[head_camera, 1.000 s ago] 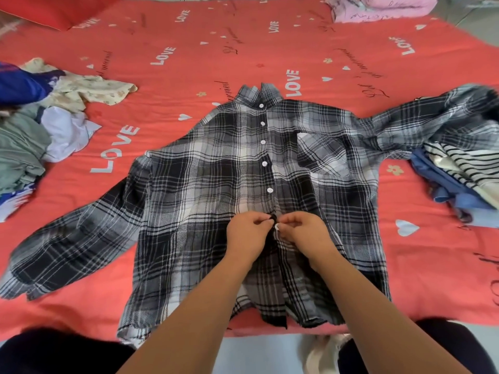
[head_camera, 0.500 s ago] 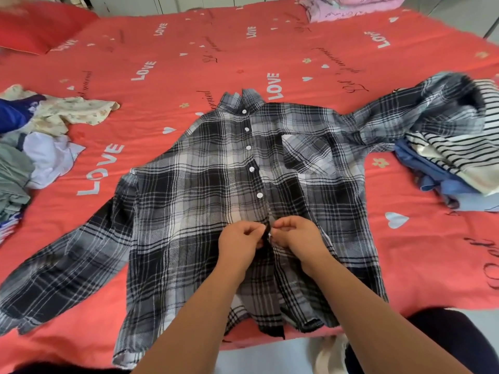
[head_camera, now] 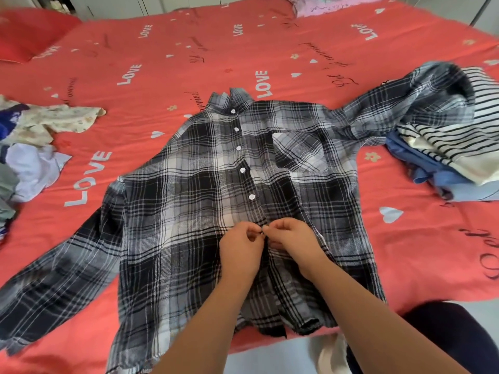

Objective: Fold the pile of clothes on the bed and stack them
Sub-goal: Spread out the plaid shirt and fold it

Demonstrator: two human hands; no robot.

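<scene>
Low at centre frame, the left hand [head_camera: 240, 247] and right hand [head_camera: 293, 238] meet, their fingertips pinching the placket of the black-and-white plaid long-sleeved shirt [head_camera: 189, 211] at a lower button. Buttoning looks like the step in hand. The next move is probably the last buttons near the hem, then folding the sleeves inward. The shirt lies face up mid-frame on the red LOVE-printed bedsheet [head_camera: 162, 63], hem nearest and collar pointing toward the top, so its long axis runs bottom to top.

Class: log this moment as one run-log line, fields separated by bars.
step: buttoning | left hand: pinches plaid shirt placket | right hand: pinches same placket | shirt: spread on bed, front up
</scene>
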